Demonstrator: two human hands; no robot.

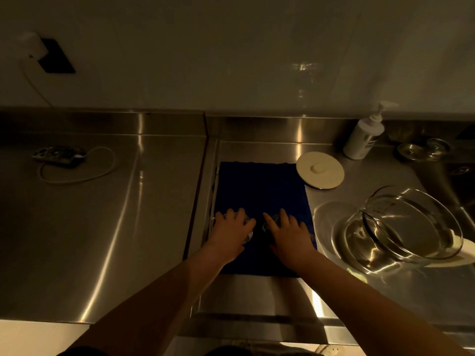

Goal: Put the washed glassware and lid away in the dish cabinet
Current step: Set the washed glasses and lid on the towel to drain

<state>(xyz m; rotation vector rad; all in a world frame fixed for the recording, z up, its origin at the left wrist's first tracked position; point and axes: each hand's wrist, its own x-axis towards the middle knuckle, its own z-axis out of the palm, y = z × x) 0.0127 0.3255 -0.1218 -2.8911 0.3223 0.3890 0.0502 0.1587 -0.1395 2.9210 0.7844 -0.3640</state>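
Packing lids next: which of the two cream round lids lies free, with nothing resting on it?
The lid beside the soap bottle; the other lid sits under the glass bowls.

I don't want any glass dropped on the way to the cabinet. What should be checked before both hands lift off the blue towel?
1. Left hand over a small glass: ok, fingers curl over it.
2. Right hand over the other small glass: ok, though the glass is mostly hidden.
3. Grip firm: cannot tell.
4. Blue towel flat: ok.
5. Glass bowls to the right, clear of the arms: ok.
6. Cream lid still waiting on the counter: ok.
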